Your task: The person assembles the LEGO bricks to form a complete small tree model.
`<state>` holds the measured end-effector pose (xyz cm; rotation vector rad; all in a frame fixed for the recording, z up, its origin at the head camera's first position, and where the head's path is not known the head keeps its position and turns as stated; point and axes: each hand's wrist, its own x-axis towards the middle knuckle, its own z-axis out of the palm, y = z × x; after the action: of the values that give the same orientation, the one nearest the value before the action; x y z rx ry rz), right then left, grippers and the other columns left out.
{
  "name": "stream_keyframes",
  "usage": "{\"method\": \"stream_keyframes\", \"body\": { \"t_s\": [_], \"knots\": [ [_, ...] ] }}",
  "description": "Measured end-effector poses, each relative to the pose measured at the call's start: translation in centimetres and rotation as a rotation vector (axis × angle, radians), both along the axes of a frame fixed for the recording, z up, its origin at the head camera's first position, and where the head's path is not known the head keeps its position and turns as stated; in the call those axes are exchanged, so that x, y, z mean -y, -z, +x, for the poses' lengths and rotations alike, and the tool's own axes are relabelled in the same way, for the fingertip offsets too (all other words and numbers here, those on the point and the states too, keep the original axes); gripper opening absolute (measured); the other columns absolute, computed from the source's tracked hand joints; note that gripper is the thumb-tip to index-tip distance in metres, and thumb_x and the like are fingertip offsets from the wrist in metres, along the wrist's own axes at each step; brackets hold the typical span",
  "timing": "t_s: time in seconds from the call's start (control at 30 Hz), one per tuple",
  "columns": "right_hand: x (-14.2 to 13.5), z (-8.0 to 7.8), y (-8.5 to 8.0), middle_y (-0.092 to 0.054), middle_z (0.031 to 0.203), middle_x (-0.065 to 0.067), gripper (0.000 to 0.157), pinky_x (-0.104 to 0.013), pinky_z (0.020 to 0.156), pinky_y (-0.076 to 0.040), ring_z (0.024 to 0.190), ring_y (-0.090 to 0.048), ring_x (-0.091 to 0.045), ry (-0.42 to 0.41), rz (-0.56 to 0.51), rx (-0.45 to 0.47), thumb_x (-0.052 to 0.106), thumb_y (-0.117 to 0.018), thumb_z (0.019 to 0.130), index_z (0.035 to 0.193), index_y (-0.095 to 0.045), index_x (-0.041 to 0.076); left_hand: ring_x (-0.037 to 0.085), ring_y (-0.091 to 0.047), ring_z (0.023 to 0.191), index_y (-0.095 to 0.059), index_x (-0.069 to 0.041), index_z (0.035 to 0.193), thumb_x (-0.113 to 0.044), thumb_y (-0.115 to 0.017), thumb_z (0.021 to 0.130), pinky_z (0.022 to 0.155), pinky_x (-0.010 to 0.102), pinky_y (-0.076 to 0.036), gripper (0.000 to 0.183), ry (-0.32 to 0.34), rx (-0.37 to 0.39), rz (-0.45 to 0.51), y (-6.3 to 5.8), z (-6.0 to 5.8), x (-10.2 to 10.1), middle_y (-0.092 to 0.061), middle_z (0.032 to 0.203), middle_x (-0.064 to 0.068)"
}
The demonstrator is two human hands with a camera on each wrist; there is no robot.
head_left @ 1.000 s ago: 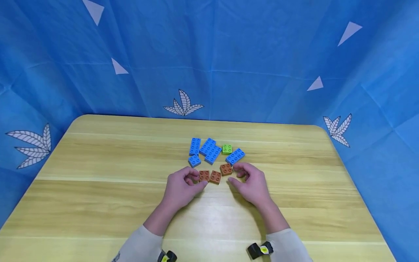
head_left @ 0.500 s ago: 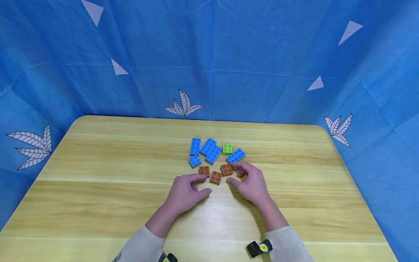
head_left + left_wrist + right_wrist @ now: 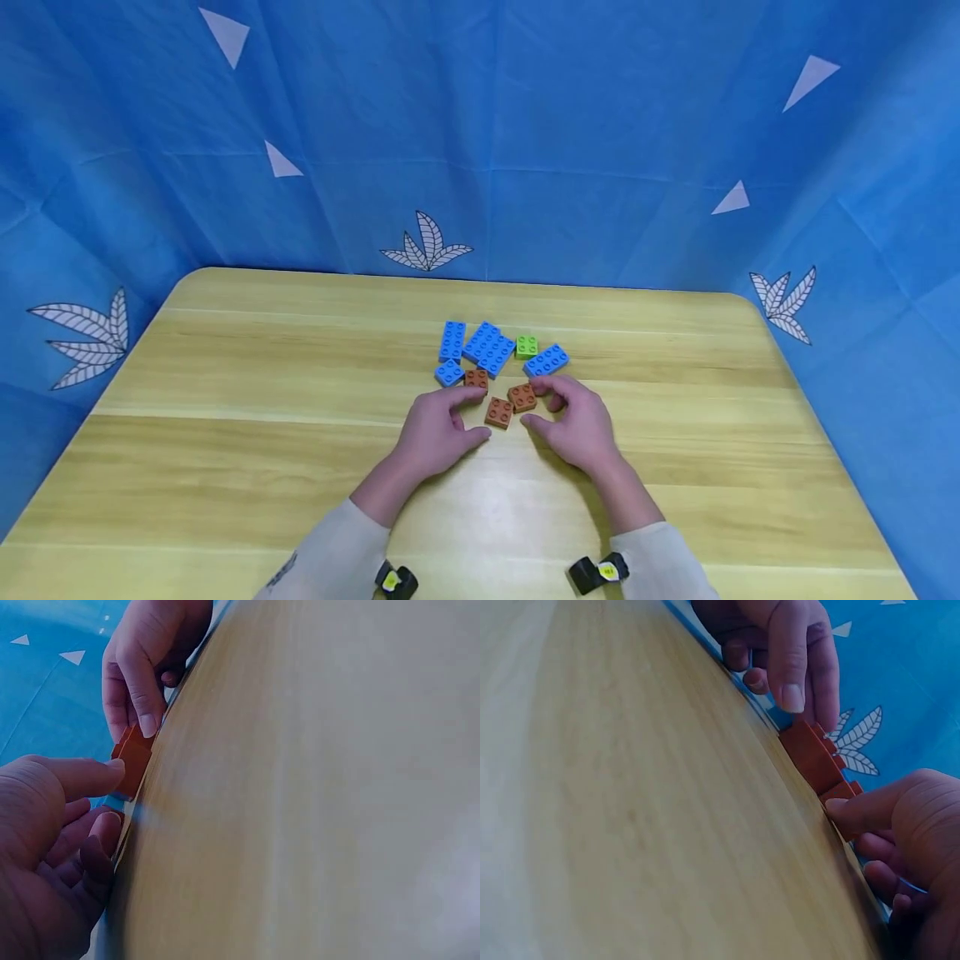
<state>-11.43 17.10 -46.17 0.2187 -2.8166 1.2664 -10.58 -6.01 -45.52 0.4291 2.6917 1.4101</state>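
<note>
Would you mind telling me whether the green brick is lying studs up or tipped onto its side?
Studs up: the green brick lies flat on the table, its four studs facing upward in the head view.

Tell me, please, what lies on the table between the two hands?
In the head view, one brown brick lies on the table between the left hand and the right hand, near both thumbs.

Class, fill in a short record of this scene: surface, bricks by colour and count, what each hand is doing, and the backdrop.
Surface: wooden table
Brown bricks: three square ones
Blue bricks: a cluster behind the brown ones
Green brick: one
Left hand: forefinger touches the far-left brown brick
Right hand: fingertips at the right brown brick
Backdrop: blue cloth with white leaves and triangles
</note>
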Motion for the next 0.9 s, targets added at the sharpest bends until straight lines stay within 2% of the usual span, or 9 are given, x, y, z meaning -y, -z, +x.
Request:
{"method": "stream_keyframes", "body": {
  "t_s": [0.07, 0.2, 0.27, 0.4, 0.67, 0.83, 0.9],
  "knots": [
    [-0.02, 0.03, 0.18, -0.065, 0.102, 0.007, 0.047, -0.037, 0.075, -0.047, 0.087, -0.056, -0.015, -0.002, 0.015, -0.014, 0.018, -0.088, 0.076, 0.12, -0.071, 0.015, 0.01, -0.051, 0.056, -0.069, -0.009, 0.127, -0.015, -0.086, 0.079, 0.05, 0.027, -0.044, 0.051, 0.007, -0.018, -0.005, 0.08, -0.16, -0.18, -0.063, 0.083, 0.0],
    [0.0, 0.07, 0.4, -0.065, 0.103, 0.008, 0.051, -0.037, 0.075, -0.047, 0.087, -0.057, -0.015, -0.022, 0.037, -0.048, 0.018, -0.088, 0.075, 0.123, -0.07, 0.016, 0.008, -0.051, 0.056, -0.07, -0.009, 0.124, -0.015, -0.087, 0.079, 0.051, 0.027, -0.045, 0.049, 0.02, -0.049, -0.011, 0.22, -0.35, -0.43, -0.069, 0.103, 0.002],
    [0.0, 0.08, 0.41, -0.066, 0.104, 0.008, 0.05, -0.038, 0.075, -0.047, 0.087, -0.058, -0.015, -0.029, 0.044, -0.054, 0.019, -0.088, 0.076, 0.123, -0.071, 0.017, 0.007, -0.052, 0.056, -0.071, -0.009, 0.123, -0.015, -0.087, 0.079, 0.051, 0.026, -0.046, 0.048, 0.027, -0.062, -0.016, 0.33, -0.44, -0.51, -0.069, 0.114, 0.004],
    [-0.1, 0.06, 0.4, -0.065, 0.103, 0.01, 0.045, -0.038, 0.076, -0.048, 0.087, -0.058, -0.015, -0.023, 0.042, -0.046, 0.02, -0.087, 0.077, 0.119, -0.072, 0.018, 0.006, -0.052, 0.055, -0.071, -0.01, 0.123, -0.014, -0.086, 0.079, 0.052, 0.026, -0.046, 0.046, 0.042, -0.08, -0.028, 0.41, -0.66, -0.63, -0.067, 0.123, 0.007],
    [-0.38, 0.07, 0.6, -0.066, 0.097, 0.009, 0.04, -0.037, 0.074, -0.046, 0.084, -0.056, -0.015, -0.017, 0.007, -0.043, 0.018, -0.089, 0.076, 0.112, -0.074, 0.017, 0.006, -0.052, 0.057, -0.073, -0.013, 0.12, -0.016, -0.085, 0.081, 0.056, 0.027, -0.046, 0.041, 0.051, -0.074, -0.063, 0.32, -0.84, -0.77, -0.067, 0.119, 0.005],
    [-0.32, 0.09, 0.61, -0.066, 0.095, 0.008, 0.038, -0.037, 0.073, -0.046, 0.084, -0.056, -0.015, -0.007, -0.003, -0.029, 0.019, -0.09, 0.075, 0.11, -0.074, 0.019, 0.008, -0.052, 0.057, -0.074, -0.011, 0.116, -0.015, -0.086, 0.08, 0.054, 0.027, -0.046, 0.038, 0.037, -0.066, -0.014, 0.5, -0.77, -0.63, -0.068, 0.11, 0.002],
    [-0.27, 0.11, 0.57, -0.066, 0.094, 0.008, 0.038, -0.037, 0.073, -0.046, 0.084, -0.057, -0.015, 0.004, -0.001, -0.018, 0.021, -0.089, 0.075, 0.109, -0.074, 0.02, 0.009, -0.052, 0.057, -0.074, -0.011, 0.115, -0.015, -0.086, 0.08, 0.053, 0.027, -0.046, 0.038, 0.031, -0.057, 0.019, 0.5, -0.7, -0.51, -0.067, 0.1, 0.001]
  ]
}}
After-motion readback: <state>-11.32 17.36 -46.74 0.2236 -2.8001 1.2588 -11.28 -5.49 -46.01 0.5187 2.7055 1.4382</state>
